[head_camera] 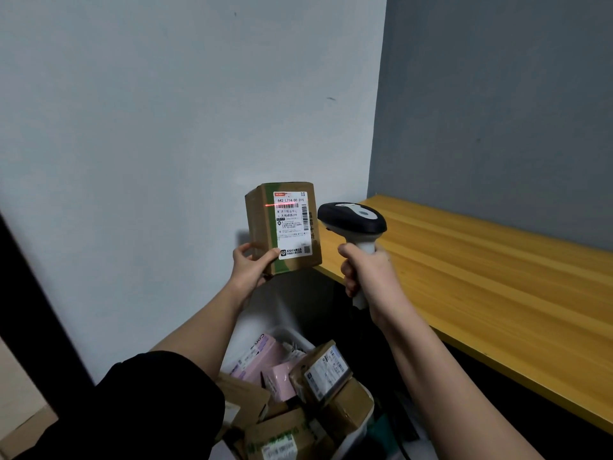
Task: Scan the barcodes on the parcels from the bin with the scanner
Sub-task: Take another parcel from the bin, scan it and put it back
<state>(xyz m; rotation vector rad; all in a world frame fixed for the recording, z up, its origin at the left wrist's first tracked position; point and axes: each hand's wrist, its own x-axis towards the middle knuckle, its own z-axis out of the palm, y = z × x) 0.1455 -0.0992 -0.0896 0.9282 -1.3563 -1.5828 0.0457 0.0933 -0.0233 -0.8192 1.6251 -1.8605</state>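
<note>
Head view, scanner [352,220] beam on parcel [283,227]

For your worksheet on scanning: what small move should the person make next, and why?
Probably hold the scanner steady on the box: its red line already crosses the label's barcode. Once it reads, the left hand can put the box aside.

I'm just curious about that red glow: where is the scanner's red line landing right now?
In the head view, the red line crosses the top of the white label on the cardboard parcel in the left hand, just left of the scanner.
</note>
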